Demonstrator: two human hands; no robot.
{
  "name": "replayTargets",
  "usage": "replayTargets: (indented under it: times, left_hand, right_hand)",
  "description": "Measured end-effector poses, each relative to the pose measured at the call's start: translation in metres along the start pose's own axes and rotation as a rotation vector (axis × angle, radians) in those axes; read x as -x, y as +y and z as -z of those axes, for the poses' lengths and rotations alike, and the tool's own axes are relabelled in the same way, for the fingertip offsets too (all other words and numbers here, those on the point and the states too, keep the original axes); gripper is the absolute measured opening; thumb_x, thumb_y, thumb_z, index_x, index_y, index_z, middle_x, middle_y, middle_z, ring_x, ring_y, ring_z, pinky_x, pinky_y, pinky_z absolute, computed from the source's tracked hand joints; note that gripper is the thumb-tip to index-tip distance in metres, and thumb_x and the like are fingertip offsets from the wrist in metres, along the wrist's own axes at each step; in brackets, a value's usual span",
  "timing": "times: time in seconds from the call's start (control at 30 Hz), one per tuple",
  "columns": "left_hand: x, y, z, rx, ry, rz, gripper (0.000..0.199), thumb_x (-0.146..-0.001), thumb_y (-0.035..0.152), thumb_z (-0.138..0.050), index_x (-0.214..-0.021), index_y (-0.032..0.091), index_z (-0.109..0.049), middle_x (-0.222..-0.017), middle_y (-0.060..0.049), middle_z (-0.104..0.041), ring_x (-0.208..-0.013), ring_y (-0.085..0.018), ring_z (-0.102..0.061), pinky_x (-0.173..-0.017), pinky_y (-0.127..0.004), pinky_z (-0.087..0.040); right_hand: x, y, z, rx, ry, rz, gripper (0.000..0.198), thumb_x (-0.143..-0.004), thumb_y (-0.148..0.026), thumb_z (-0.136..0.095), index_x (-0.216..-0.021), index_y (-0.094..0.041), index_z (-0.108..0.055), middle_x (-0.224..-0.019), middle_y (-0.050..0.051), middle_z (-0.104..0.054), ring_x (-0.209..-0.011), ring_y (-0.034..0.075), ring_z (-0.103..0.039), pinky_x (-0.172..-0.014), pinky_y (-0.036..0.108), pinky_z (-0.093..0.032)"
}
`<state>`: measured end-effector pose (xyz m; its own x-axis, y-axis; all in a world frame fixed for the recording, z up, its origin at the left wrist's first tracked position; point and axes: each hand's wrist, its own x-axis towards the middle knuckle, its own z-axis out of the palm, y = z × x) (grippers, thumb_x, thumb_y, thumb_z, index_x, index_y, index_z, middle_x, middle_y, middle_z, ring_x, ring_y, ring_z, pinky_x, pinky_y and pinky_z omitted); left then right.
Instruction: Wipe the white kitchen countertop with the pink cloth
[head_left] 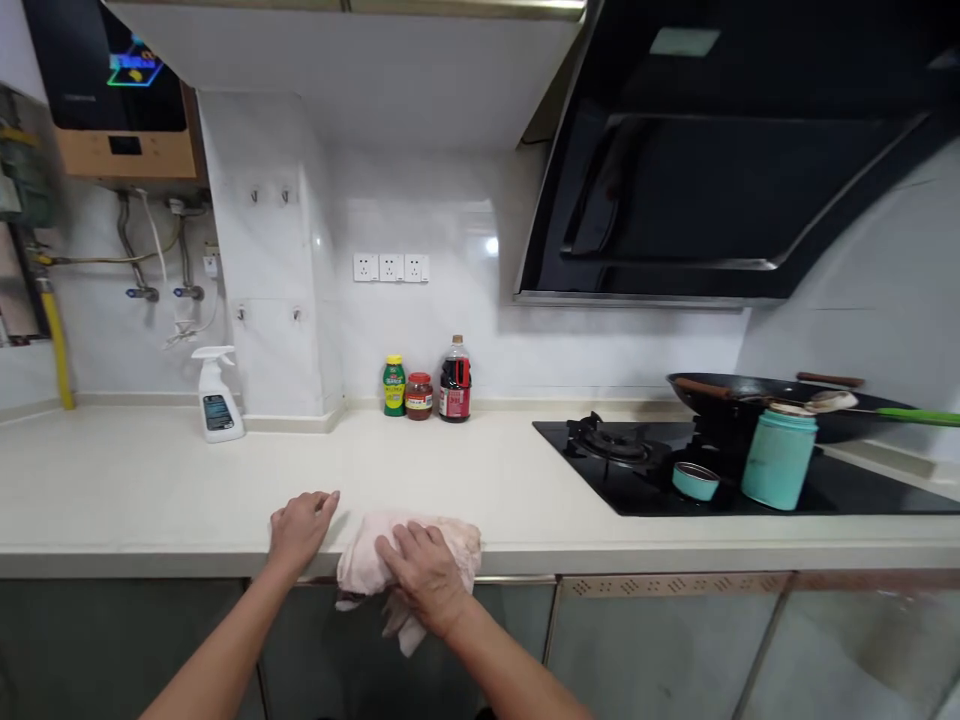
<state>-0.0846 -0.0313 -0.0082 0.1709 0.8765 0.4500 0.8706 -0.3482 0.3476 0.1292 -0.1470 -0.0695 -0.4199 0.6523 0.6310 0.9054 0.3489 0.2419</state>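
Note:
A pale pink cleaning cloth (367, 555) lies bunched on the front edge of the white countertop (450, 470), its lower corners hanging down over the cabinet front. My right hand (427, 570) is on top of this cloth, fingers curved over it and gripping it against the edge. Just left of the cloth, my left hand (300, 530) rests at the counter's edge. Its fingers are curled in with the thumb close to them, and nothing shows in it.
At the back stand a spray bottle (218, 400), a green bottle (394, 388), a red-lidded jar (418, 398) and a dark sauce bottle (454, 385). Right, the black gas hob (585, 465) carries a wok (735, 388), a teal canister (780, 460) and its teal lid (695, 482).

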Motion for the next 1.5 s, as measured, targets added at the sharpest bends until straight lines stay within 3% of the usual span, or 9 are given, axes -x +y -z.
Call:
replayTargets:
  times: [0.27, 0.43, 0.53, 0.67, 0.83, 1.07, 1.2, 1.33, 1.5]
  left_hand:
    - [0.001, 0.002, -0.001, -0.029, -0.023, -0.027, 0.049, -0.094, 0.049, -0.033, -0.102, 0.023, -0.073, -0.114, -0.008, -0.074, -0.114, -0.027, -0.062, -0.096, -0.04, -0.039]
    - [-0.001, 0.001, -0.003, -0.084, -0.019, -0.039, 0.048, -0.093, 0.048, -0.035, -0.104, 0.023, -0.074, -0.118, -0.008, -0.073, -0.115, -0.028, -0.061, -0.094, -0.038, -0.041]
    - [0.0, 0.005, -0.003, -0.091, -0.034, -0.024, 0.049, -0.092, 0.049, -0.035, -0.105, 0.022, -0.074, -0.119, -0.009, -0.072, -0.116, -0.029, -0.059, -0.094, -0.039, -0.041]
    - [0.001, 0.014, -0.002, -0.108, -0.048, 0.008, 0.049, -0.092, 0.051, -0.035, -0.105, 0.024, -0.075, -0.119, -0.008, -0.071, -0.117, -0.031, -0.057, -0.096, -0.04, -0.04]
    - [0.001, 0.023, 0.0, -0.105, -0.049, 0.039, 0.049, -0.09, 0.057, -0.039, -0.102, 0.028, -0.076, -0.117, -0.008, -0.07, -0.116, -0.033, -0.056, -0.097, -0.044, -0.04]
    - [0.002, 0.023, -0.003, -0.116, -0.031, 0.02, 0.046, -0.09, 0.057, -0.043, -0.102, 0.028, -0.076, -0.116, -0.009, -0.069, -0.117, -0.032, -0.055, -0.098, -0.043, -0.038]
    - [0.006, 0.017, -0.006, -0.154, 0.009, -0.041, 0.042, -0.091, 0.052, -0.045, -0.101, 0.026, -0.076, -0.113, -0.009, -0.07, -0.112, -0.03, -0.057, -0.093, -0.04, -0.039]
    - [0.007, 0.015, -0.007, -0.142, 0.033, -0.049, 0.04, -0.092, 0.05, -0.045, -0.099, 0.026, -0.077, -0.111, -0.008, -0.07, -0.11, -0.029, -0.058, -0.092, -0.041, -0.039]
    - [0.008, 0.016, -0.007, -0.143, 0.055, -0.042, 0.038, -0.093, 0.048, -0.047, -0.095, 0.025, -0.077, -0.108, -0.008, -0.071, -0.11, -0.029, -0.058, -0.093, -0.042, -0.039]
  right_hand:
    - [0.091, 0.094, 0.035, 0.073, -0.026, -0.098, 0.07, -0.074, -0.018, -0.078, -0.138, -0.024, -0.052, -0.132, 0.012, -0.055, -0.117, 0.033, -0.048, -0.1, 0.051, -0.037]
    - [0.181, 0.172, 0.066, 0.266, -0.096, -0.382, 0.077, -0.067, -0.017, -0.079, -0.138, -0.031, -0.053, -0.135, 0.01, -0.052, -0.127, 0.04, -0.04, -0.109, 0.069, -0.018]
    - [0.235, 0.217, 0.084, 0.419, -0.175, -0.664, 0.07, -0.074, -0.019, -0.071, -0.139, -0.035, -0.051, -0.139, 0.009, -0.048, -0.13, 0.039, -0.037, -0.104, 0.068, -0.028]
    - [0.269, 0.252, 0.103, 0.437, -0.199, -0.785, 0.065, -0.075, -0.015, -0.063, -0.137, -0.03, -0.055, -0.134, 0.011, -0.049, -0.116, 0.036, -0.046, -0.087, 0.053, -0.046]
    - [0.242, 0.228, 0.098, 0.457, -0.192, -0.825, 0.065, -0.077, -0.004, -0.051, -0.137, -0.027, -0.056, -0.134, 0.016, -0.047, -0.116, 0.038, -0.045, -0.082, 0.052, -0.048]
    - [0.135, 0.105, 0.033, 0.398, -0.21, -0.704, 0.055, -0.088, -0.002, -0.051, -0.135, -0.031, -0.057, -0.134, 0.017, -0.048, -0.117, 0.044, -0.041, -0.085, 0.067, -0.041]
    - [0.088, 0.058, 0.034, 0.238, -0.212, -0.535, 0.071, -0.076, 0.003, -0.057, -0.136, -0.035, -0.053, -0.133, 0.011, -0.049, -0.114, 0.04, -0.044, -0.086, 0.057, -0.045]
    - [0.061, 0.084, 0.072, -0.108, -0.192, -0.452, 0.072, -0.065, 0.004, -0.05, -0.127, -0.032, -0.055, -0.127, 0.004, -0.05, -0.109, 0.027, -0.049, -0.088, 0.038, -0.048]
    - [0.024, 0.166, 0.11, -0.032, -0.104, -0.589, 0.066, -0.076, 0.001, -0.044, -0.14, -0.015, -0.04, -0.138, 0.014, -0.038, -0.13, 0.026, -0.036, -0.11, 0.039, -0.036]
